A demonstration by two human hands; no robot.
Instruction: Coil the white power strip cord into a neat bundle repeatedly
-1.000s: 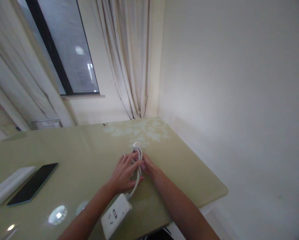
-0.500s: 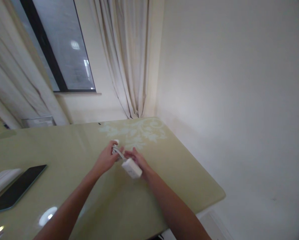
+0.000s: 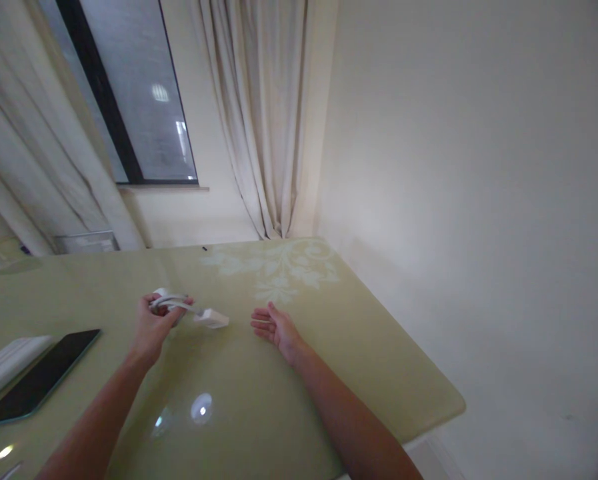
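My left hand (image 3: 153,323) is closed around a coiled white cable (image 3: 169,302) just above the glossy green table (image 3: 259,393). The white power strip (image 3: 211,318) hangs off the cable to the right of that hand, close to the tabletop. My right hand (image 3: 275,327) lies on the table a little to the right of the strip, fingers stretched out and holding nothing.
A dark phone (image 3: 37,377) and a white flat object (image 3: 6,365) lie at the table's left edge. Cream curtains (image 3: 259,113) and a window (image 3: 129,93) stand behind the table; a plain wall (image 3: 469,200) runs along its right side.
My left hand has carried the coiled cable and power strip leftward across the table. My right hand has let go of the strip and now rests open.
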